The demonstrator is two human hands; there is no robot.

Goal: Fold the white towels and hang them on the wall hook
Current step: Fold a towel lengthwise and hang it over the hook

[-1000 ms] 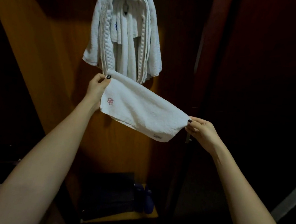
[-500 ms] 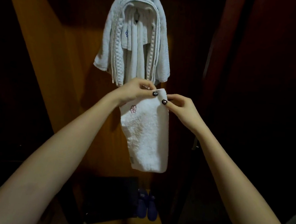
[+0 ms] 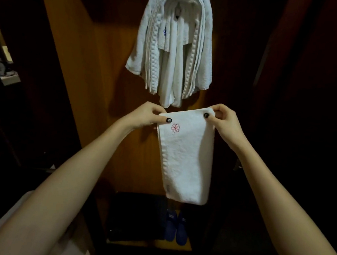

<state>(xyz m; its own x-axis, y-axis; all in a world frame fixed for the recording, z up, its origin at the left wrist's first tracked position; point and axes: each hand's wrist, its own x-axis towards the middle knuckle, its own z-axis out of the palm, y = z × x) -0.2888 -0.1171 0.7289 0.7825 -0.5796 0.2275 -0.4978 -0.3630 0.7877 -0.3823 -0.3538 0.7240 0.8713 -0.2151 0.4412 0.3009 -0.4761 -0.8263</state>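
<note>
A small white towel (image 3: 185, 159) with a pink flower stitched near its top hangs folded in half in front of me. My left hand (image 3: 146, 115) pinches its upper left corner. My right hand (image 3: 223, 122) pinches the upper right corner, so the top edge is stretched level between them. Above, several white towels (image 3: 171, 45) hang draped over a wall hook (image 3: 177, 11), which is mostly hidden under them. The held towel's top edge sits just below their lower ends.
A wooden wall panel (image 3: 106, 80) is behind the towels. On a low shelf below stand a dark folded item (image 3: 136, 216) and a pair of blue slippers (image 3: 175, 228). A dark door frame (image 3: 271, 75) is on the right.
The towel was stretched out sideways, then my hands came together and folded it in half. Now they have spread slightly and hold the two top corners of the hanging fold.
</note>
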